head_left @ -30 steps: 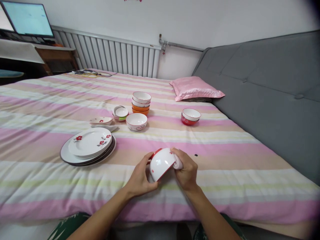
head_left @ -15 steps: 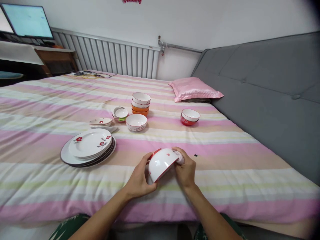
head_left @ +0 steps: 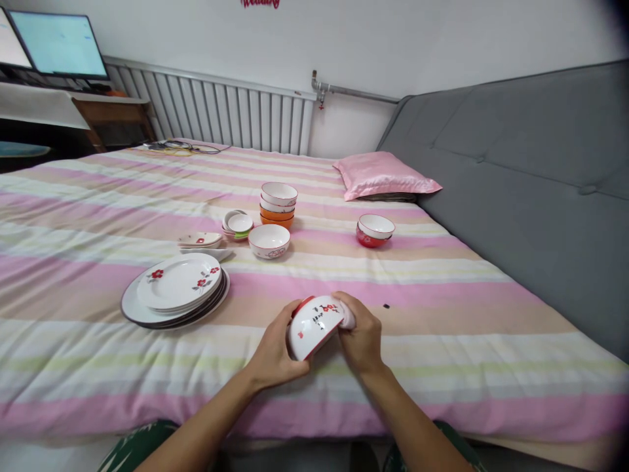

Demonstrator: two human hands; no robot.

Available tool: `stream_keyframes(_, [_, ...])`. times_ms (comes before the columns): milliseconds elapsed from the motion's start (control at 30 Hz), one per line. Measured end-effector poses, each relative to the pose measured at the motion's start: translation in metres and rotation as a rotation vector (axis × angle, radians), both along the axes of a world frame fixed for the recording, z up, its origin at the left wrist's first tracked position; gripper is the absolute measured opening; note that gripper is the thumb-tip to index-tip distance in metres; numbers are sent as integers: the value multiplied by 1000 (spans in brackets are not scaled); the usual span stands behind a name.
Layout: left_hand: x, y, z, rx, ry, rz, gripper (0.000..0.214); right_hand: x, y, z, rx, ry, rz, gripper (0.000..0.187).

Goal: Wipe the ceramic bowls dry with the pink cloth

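The bowl (head_left: 314,324) sits tilted between your hands above the bed (head_left: 442,354), left hand (head_left: 273,354) cupping its rim, right hand (head_left: 362,335) pinching its base. It looks glazed, slippery and breakable, so keep hold at rim and foot; plates (head_left: 175,288) lie well left.

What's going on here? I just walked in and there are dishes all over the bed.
A person holds a white bowl with a red rim tilted on its side over the striped bed, the left hand at its rim and the right hand at its base. Farther off on the bed sit a stack of plates, a stack of bowls, a single white bowl and a red and white bowl pair.
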State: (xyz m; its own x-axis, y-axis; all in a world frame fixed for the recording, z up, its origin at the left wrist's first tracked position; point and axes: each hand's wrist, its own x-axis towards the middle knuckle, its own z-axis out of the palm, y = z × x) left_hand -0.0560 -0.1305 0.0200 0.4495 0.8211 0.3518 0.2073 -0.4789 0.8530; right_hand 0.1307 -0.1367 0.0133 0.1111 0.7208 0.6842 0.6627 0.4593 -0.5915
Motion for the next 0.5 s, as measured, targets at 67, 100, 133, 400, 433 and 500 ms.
stream_keyframes(67, [0, 0, 0, 0, 6, 3, 83, 3, 3, -4, -154, 127, 16, 39])
stream_keyframes(100, [-1, 1, 0, 2, 11, 3, 83, 4, 5, -5, -220, 175, 30, 38])
stream_keyframes(133, [-1, 1, -1, 5, 12, 2, 84, 4, 5, -6, -274, 213, 44, 36])
stream_keyframes(400, [-4, 2, -4, 24, -19, -30, 83, -3, 1, -5, -303, 259, -27, 26])
stream_keyframes(433, [-4, 1, -4, 33, -21, -35, 84, -3, -1, -4, -226, 212, -62, 26])
stream_keyframes(500, [-3, -1, -4, 59, -18, -48, 86, -4, -6, -2, -10, 63, -118, 28])
